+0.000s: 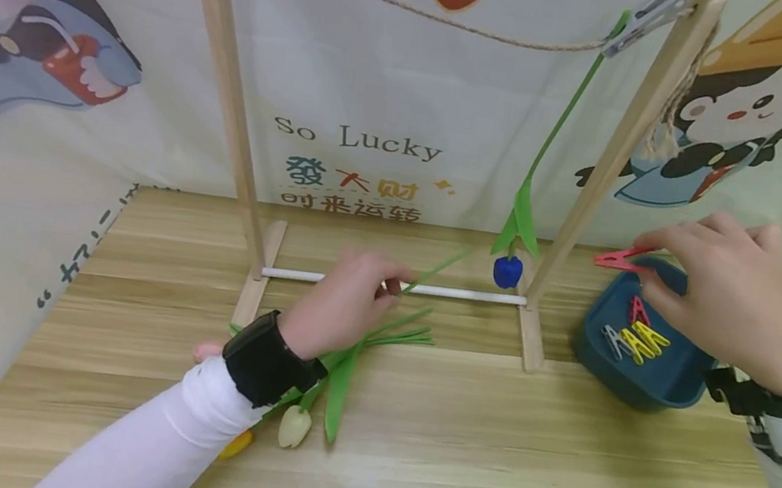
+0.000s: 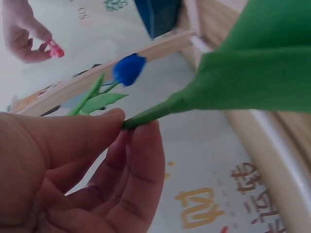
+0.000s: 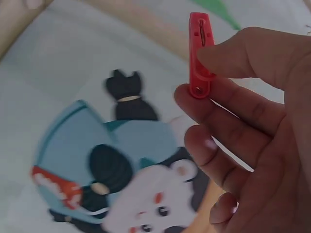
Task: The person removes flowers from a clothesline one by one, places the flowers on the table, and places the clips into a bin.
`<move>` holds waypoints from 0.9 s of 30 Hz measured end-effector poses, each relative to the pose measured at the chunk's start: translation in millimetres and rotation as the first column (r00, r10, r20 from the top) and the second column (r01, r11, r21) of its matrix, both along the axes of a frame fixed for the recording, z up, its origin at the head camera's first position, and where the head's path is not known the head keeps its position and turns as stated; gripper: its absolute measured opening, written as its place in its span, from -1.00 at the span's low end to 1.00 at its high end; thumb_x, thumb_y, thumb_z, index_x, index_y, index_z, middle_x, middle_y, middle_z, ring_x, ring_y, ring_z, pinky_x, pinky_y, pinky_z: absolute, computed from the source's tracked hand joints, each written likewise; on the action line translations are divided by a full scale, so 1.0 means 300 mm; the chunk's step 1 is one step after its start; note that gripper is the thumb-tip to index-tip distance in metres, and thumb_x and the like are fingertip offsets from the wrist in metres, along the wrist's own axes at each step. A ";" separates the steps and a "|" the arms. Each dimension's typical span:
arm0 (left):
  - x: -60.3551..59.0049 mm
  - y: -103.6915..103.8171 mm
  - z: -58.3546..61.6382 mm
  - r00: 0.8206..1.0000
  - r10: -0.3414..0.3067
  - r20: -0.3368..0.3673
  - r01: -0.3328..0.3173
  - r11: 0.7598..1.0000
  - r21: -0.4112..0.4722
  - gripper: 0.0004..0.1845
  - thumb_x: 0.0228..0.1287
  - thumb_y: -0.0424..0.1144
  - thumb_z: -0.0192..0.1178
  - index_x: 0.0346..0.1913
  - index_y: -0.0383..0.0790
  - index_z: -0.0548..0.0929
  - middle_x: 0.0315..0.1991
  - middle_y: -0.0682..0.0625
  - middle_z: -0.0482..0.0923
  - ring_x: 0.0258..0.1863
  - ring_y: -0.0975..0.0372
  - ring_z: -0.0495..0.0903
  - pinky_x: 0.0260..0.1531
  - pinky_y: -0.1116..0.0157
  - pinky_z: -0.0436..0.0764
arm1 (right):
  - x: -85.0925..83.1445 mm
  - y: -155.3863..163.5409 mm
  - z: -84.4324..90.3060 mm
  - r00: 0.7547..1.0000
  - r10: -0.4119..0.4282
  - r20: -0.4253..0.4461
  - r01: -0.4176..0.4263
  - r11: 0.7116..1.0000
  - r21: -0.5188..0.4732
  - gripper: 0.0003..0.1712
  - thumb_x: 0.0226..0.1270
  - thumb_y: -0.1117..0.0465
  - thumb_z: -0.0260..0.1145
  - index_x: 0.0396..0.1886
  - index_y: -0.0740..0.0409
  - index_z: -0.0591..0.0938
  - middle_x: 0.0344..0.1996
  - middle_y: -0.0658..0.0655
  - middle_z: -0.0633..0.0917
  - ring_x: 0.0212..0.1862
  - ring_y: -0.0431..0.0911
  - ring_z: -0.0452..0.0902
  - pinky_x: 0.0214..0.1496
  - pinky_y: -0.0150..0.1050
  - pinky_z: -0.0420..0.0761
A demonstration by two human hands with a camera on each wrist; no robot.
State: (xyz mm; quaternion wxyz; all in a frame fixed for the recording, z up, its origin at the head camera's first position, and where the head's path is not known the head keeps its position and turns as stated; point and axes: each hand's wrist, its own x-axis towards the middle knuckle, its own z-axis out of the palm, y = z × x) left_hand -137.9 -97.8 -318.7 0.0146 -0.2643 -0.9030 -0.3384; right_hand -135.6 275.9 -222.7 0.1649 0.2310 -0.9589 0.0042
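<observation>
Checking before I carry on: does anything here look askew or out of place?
Mostly tidy. The blue flower hangs head-down from a grey peg on the sagging rope. Loose flowers lie heaped by the left hand.

Your left hand (image 1: 345, 300) and sleeve hide part of the flower stems (image 1: 392, 335); the yellow flower (image 1: 238, 445) shows only 1 small edge.

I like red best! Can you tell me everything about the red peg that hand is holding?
The red peg is a small clothes peg that looks like plastic, with a thin metal spring along its middle. The right hand pinches one end between thumb and fingers, so the other end pokes out freely. It is held in the air above the blue tub's edge, touching nothing else.
</observation>
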 end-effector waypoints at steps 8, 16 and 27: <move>-0.019 0.004 -0.089 0.996 0.013 0.091 -0.005 0.995 -0.096 -0.69 0.43 -0.55 0.26 0.17 -0.38 0.76 -0.20 -0.10 0.68 -0.24 0.15 0.54 -0.16 0.23 0.59 | -0.080 0.163 -0.137 0.974 -0.126 0.191 0.126 0.992 0.013 -0.65 0.35 0.17 0.49 0.04 0.27 0.75 -0.02 0.42 0.76 0.02 0.31 0.49 -0.19 0.19 0.17; -0.044 0.029 -0.192 0.991 0.038 0.125 -0.014 0.982 -0.190 -0.69 0.40 -0.57 0.25 0.14 -0.38 0.75 -0.34 -0.01 0.59 -0.26 0.15 0.55 -0.05 0.16 0.64 | -0.173 0.282 -0.285 0.903 -0.194 0.384 0.199 0.980 0.026 -0.67 0.39 0.13 0.48 -0.05 0.32 0.78 -0.18 0.31 0.79 -0.09 0.24 0.61 -0.16 0.17 0.21; -0.057 0.033 -0.258 0.988 0.080 0.128 -0.045 0.964 -0.261 -0.65 0.33 -0.62 0.19 0.08 -0.32 0.76 -0.15 -0.13 0.75 -0.13 0.07 0.70 -0.11 0.12 0.73 | -0.252 0.291 -0.426 0.826 -0.200 0.527 0.203 0.978 0.054 -0.65 0.43 -0.02 0.47 -0.47 0.11 0.72 -0.57 -0.05 0.64 -0.39 -0.03 0.51 -0.21 0.05 0.24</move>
